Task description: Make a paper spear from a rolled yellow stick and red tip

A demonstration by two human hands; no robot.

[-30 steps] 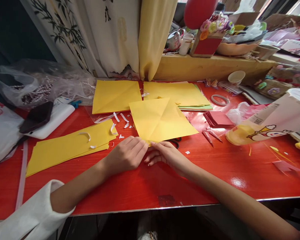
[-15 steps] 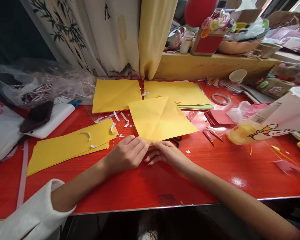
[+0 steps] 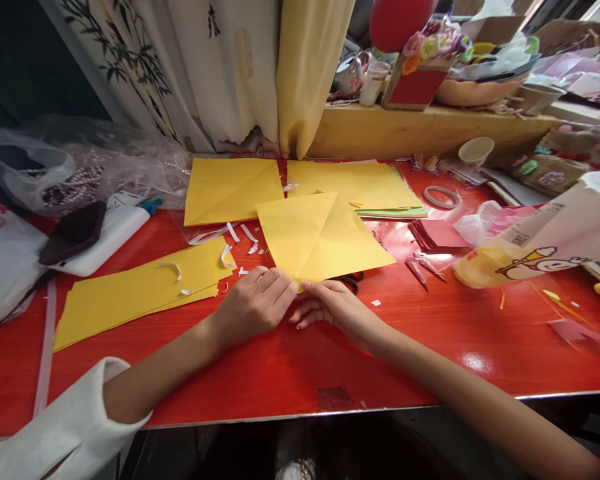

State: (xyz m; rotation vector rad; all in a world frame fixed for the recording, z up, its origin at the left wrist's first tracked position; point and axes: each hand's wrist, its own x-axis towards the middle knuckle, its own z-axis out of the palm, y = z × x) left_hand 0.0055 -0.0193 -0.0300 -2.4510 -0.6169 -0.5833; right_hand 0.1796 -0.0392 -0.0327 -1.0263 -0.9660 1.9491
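Note:
A yellow square of paper [image 3: 320, 233] with crossing crease lines is raised at a slant over the table, its near corner between my hands. My left hand [image 3: 260, 300] is closed on that corner from the left, the fingertips partly hidden. From the right, my right hand [image 3: 337, 310] pinches the same corner between thumb and forefinger, its other fingers curled below. Behind the sheet lie a creased yellow paper stack [image 3: 233, 190] and another yellow stack [image 3: 345, 177] with green sheets under it. Black handles [image 3: 353, 283] show partly beneath the sheet.
Yellow paper strips [image 3: 140, 293] and white scraps lie left on the red table [image 3: 260, 380]. A phone [image 3: 75, 230] rests on a white box. Right are red paper pieces [image 3: 440, 237], small folded cones [image 3: 420, 270], a tape ring [image 3: 441, 197] and a tilted drink cup [image 3: 535, 233].
Almost nothing differs. Both hands keep hold of the paper's near corner, and the sheet has barely shifted.

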